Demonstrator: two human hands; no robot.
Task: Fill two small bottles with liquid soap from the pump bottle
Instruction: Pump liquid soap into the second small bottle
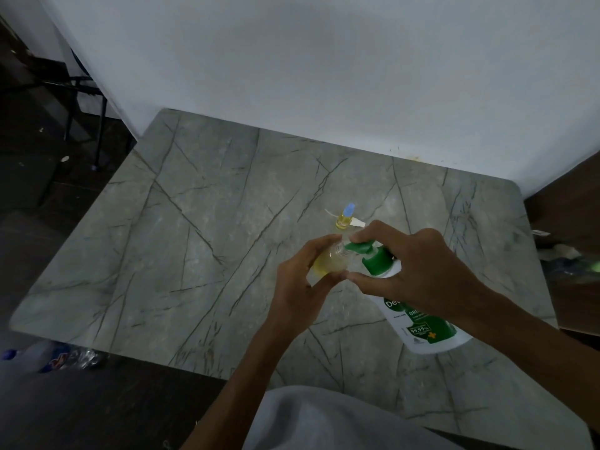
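Small bottle [328, 263], part full of yellow soap, is gripped in the left hand [300, 287], its mouth at the green spout of the pump bottle [425, 334]. The right hand [420, 271] curls over the pump head. Just beyond the fingers, a blue-capped second bottle [344, 219] stands on the table [194, 238].
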